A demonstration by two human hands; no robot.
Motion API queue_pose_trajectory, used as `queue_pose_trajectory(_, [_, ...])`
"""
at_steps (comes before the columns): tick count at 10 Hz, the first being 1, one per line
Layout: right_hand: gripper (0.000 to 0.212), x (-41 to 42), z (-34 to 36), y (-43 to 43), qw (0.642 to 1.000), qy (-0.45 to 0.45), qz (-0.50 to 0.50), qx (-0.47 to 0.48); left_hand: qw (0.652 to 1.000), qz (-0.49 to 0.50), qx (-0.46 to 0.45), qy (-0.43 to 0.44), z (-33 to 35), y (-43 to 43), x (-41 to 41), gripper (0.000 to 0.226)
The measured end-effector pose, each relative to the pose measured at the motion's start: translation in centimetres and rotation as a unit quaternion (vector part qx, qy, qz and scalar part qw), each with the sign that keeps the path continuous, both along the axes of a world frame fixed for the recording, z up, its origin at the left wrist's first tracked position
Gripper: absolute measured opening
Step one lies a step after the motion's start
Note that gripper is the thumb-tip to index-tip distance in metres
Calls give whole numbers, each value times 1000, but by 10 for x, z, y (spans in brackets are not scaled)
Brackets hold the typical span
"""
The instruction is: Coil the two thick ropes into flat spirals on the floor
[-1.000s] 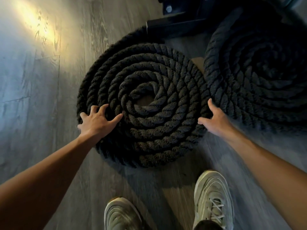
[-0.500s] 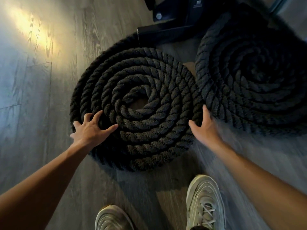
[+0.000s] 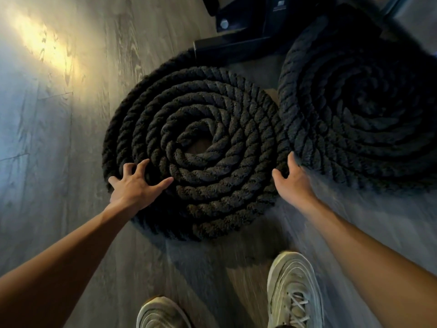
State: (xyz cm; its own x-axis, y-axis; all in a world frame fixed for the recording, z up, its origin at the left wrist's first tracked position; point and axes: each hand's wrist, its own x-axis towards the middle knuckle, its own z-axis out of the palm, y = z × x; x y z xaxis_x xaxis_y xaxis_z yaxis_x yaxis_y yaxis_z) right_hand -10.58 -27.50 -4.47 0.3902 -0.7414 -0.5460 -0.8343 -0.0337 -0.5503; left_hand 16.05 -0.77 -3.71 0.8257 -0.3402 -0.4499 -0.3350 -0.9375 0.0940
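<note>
Fingers (image 3: 142, 165) of the left hand (image 3: 133, 188) are spread wide and open, their tips pressing down on the left coil (image 3: 212, 129) at its 8 o'clock, across the outer turns. The right hand (image 3: 294, 183) sits at that coil's 4 o'clock, in the notch where the two coils meet. Its thumb is against the rim and its forefinger points up into the notch. The other fingers are blurred, so I cannot tell whether it grips or only pushes.

Grey wood-grain floor (image 3: 59, 162) fills the view, with a warm patch of light at 10 o'clock. The left coil lies flat at the centre, a spiral of black twisted rope with a small bare gap at its heart. Its outermost turn runs off toward 12 o'clock, under a black metal frame (image 3: 236, 45). The right coil (image 3: 354, 114), also a flat spiral, lies at 2 o'clock and touches the left one. Two pale shoes (image 3: 293, 292) stand at 6 o'clock.
</note>
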Motion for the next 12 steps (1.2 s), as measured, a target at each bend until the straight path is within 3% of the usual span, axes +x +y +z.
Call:
queue_pose_trajectory(1, [73, -8, 5, -17, 997, 37, 35, -57, 998, 51, -2, 30, 1, -16, -16, 91])
queue_pose_trajectory(2, [58, -22, 11, -23, 982, -6, 56, -180, 999, 20, -45, 7, 5, -38, -50, 84])
queue_pose_trajectory(3, [47, -46, 5, -28, 943, 45, 23, -330, 961, -238, -129, -50, 12, -84, -123, 80])
queue_pose_trajectory(4, [51, -64, -2, -33, 960, 96, -55, -255, 927, -360, -110, -2, 12, -119, -164, 79])
queue_pose_trajectory(5, [51, -87, -11, -47, 977, 89, -39, -189, 911, -410, -11, 46, 7, -160, -197, 71])
queue_pose_trajectory(7, [54, -85, -11, -65, 965, 148, 16, -215, 911, -410, 43, -23, -1, -179, -215, 67])
queue_pose_trajectory(8, [55, -82, -9, -68, 964, 161, 25, -210, 916, -399, 46, -14, 1, -187, -214, 67])
queue_pose_trajectory(10, [58, -84, 1, -68, 974, 147, 26, -172, 925, -376, 6, 50, 6, -188, -208, 58])
queue_pose_trajectory(12, [66, -106, 22, -52, 978, 129, 44, -159, 897, -396, -192, 43, 7, -112, -176, 41])
